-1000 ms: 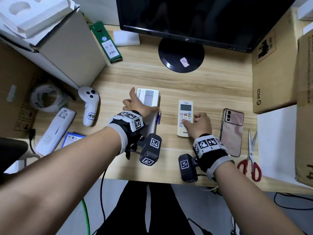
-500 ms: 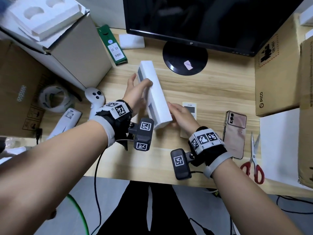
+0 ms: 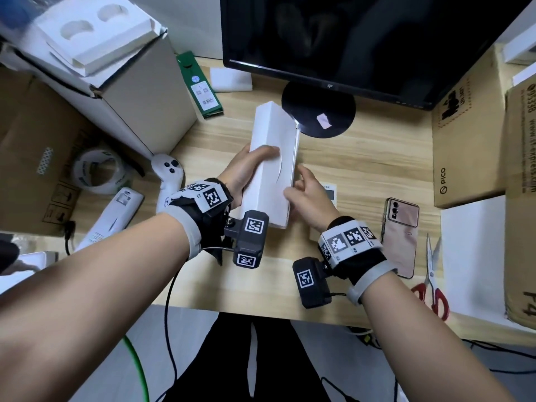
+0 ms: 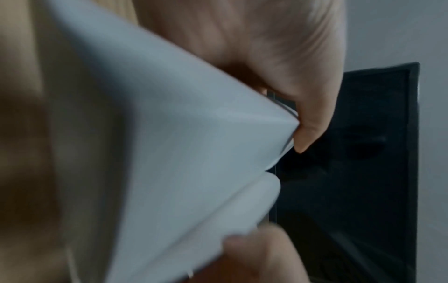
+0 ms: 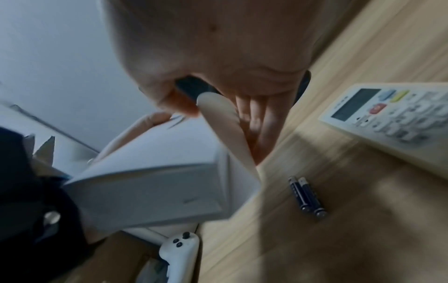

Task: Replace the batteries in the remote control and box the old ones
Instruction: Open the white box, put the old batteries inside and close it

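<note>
White box [image 3: 271, 158] lifted off the desk [image 3: 371, 158], gripped by left hand [image 3: 246, 172]; right hand [image 3: 307, 198], fingers loose, touches its 3 o'clock edge, half hiding the remote [image 3: 330, 192].

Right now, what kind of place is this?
Probably an office or lab desk: a monitor on a wooden desk, cardboard boxes stacked around, and a VR controller beside them.

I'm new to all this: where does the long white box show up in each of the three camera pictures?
Head: the white box is at centre, lifted over the desk and gripped by the left hand.
Left wrist: the box fills the middle, blurred, with fingers curled at its corner.
Right wrist: the box is at lower left, end-on.
Shared landmark: the black monitor, seen from the head and left wrist.
</note>
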A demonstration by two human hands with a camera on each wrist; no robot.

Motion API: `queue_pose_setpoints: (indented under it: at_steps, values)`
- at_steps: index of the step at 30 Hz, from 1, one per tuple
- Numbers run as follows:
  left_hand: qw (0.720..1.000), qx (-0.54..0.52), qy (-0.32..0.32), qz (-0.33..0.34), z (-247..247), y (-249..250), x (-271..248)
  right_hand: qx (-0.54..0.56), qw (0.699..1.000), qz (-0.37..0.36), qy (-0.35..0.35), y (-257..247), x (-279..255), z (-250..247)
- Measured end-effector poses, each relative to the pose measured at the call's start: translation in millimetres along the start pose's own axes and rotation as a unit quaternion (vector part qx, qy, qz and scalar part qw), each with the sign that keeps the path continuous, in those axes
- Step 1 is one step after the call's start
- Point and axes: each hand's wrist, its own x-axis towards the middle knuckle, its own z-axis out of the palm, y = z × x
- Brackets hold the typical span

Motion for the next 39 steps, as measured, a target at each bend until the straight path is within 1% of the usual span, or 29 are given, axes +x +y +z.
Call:
queue_pose_setpoints:
  at_steps: [1, 2, 3, 4, 6, 7, 9, 10, 12, 14, 16, 17, 19, 22, 23, 26, 27, 29, 31, 32, 34, 36, 38, 39]
  values:
    - [1.000, -0.018, -0.004, -0.009, -2.2, 0.1, 0.1, 0.014, 1.000, -0.015, 0.017, 0.3, -1.0, -1.7]
    - [0.999, -0.033, 0.005, -0.012, -5.6, 0.0, 1.1, 0.030, 0.998, -0.027, 0.038, 1.1, -1.6, -4.1]
    - [0.999, -0.036, 0.024, -0.004, -8.5, -0.2, 1.3, 0.047, 0.996, -0.033, 0.064, 2.1, -2.6, -6.8]
    - [0.998, -0.028, 0.059, 0.014, -11.2, -1.1, 2.7, 0.063, 0.993, -0.031, 0.095, 3.5, -2.6, -9.5]
    - [0.989, 0.028, 0.137, 0.056, -14.0, -3.2, 3.7, 0.066, 0.986, -0.026, 0.152, 6.4, -1.0, -14.3]
    - [0.982, 0.062, 0.160, 0.075, -14.2, -4.3, 3.1, 0.061, 0.983, -0.033, 0.171, 7.2, -0.5, -16.0]
    - [0.970, 0.129, 0.178, 0.103, -13.7, -7.1, 5.0, 0.054, 0.979, -0.054, 0.189, 4.2, -1.2, -17.5]
    - [0.965, 0.154, 0.180, 0.109, -14.1, -8.0, 7.1, 0.063, 0.977, -0.069, 0.189, 1.0, -2.1, -17.2]
    - [0.970, 0.159, 0.162, 0.091, -10.1, -4.5, 6.5, 0.088, 0.975, -0.111, 0.170, -7.1, -4.6, -15.8]
    - [0.982, 0.134, 0.120, 0.056, -2.7, 1.9, 2.2, 0.098, 0.973, -0.143, 0.155, -14.2, -5.8, -13.0]
    - [0.989, 0.129, 0.073, 0.030, 5.1, 7.1, -0.5, 0.098, 0.971, -0.168, 0.138, -18.5, -6.7, -9.8]
    - [0.989, 0.129, 0.065, 0.030, 7.6, 7.8, -0.8, 0.106, 0.970, -0.177, 0.128, -20.7, -7.6, -8.6]
    - [0.989, 0.117, 0.078, 0.052, 7.5, 8.3, -2.5, 0.123, 0.967, -0.186, 0.122, -25.2, -9.6, -6.8]
    - [0.986, 0.086, 0.109, 0.096, 0.0, 7.9, -6.3, 0.140, 0.959, -0.186, 0.159, -32.6, -11.1, -12.5]
    - [0.986, 0.084, 0.104, 0.100, -3.9, 6.2, -6.7, 0.139, 0.956, -0.184, 0.181, -33.9, -10.1, -16.6]
    - [0.988, 0.094, 0.050, 0.111, -15.5, 1.4, -6.7, 0.148, 0.947, -0.173, 0.226, -34.4, -5.1, -28.7]
    - [0.988, 0.102, 0.031, 0.116, -16.4, 1.0, -8.0, 0.152, 0.947, -0.165, 0.230, -34.2, -4.5, -31.7]
    - [0.986, 0.115, 0.020, 0.116, -17.8, -0.7, -7.6, 0.160, 0.947, -0.156, 0.231, -34.7, -5.3, -34.7]
    - [0.987, 0.116, 0.030, 0.103, -19.3, -2.0, -3.9, 0.158, 0.949, -0.152, 0.228, -36.4, -7.4, -35.5]
    - [0.986, 0.124, 0.046, 0.105, -19.3, -2.2, -3.1, 0.157, 0.950, -0.152, 0.224, -36.3, -7.9, -36.2]
    - [0.970, 0.178, 0.109, 0.123, -20.7, -3.0, -1.5, 0.148, 0.954, -0.155, 0.208, -37.4, -10.1, -38.2]
    - [0.948, 0.221, 0.165, 0.159, -23.4, -3.4, 0.6, 0.126, 0.960, -0.158, 0.194, -37.1, -12.1, -42.2]
    - [0.928, 0.272, 0.179, 0.184, -28.3, -3.6, 5.4, 0.109, 0.963, -0.163, 0.184, -35.4, -14.4, -46.9]
    - [0.928, 0.276, 0.172, 0.180, -30.0, -3.3, 6.4, 0.106, 0.964, -0.163, 0.180, -33.1, -15.0, -49.0]
